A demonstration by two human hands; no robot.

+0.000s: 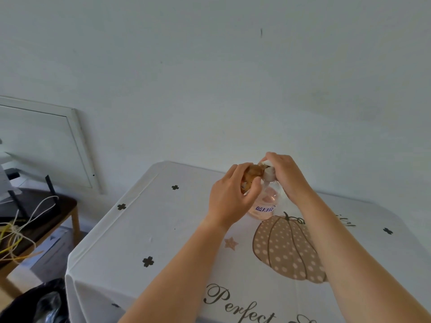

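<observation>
Left hand (229, 197) grips a brown crumpled wad (253, 171), cloth or sponge not determinable, and holds it at the nozzle. The clear pump bottle (265, 205) of pink liquid stands upright on the pumpkin-print tablecloth (163, 229). Right hand (288, 176) curls over the pump head (268, 174). Assessment: dispensing is in hand. No liquid is discernible on the wad, and its use remains outstanding.

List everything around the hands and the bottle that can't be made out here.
All in the head view:
1) brown object: mostly covered by the left hand gripping it, so what it is stays unclear.
2) pump head: the right hand wraps over it and hides the nozzle.
3) pump bottle: its label is partly behind the left hand, and the print is too small.
4) tablecloth: its lettering is cut by the bottom edge and the forearms.
</observation>
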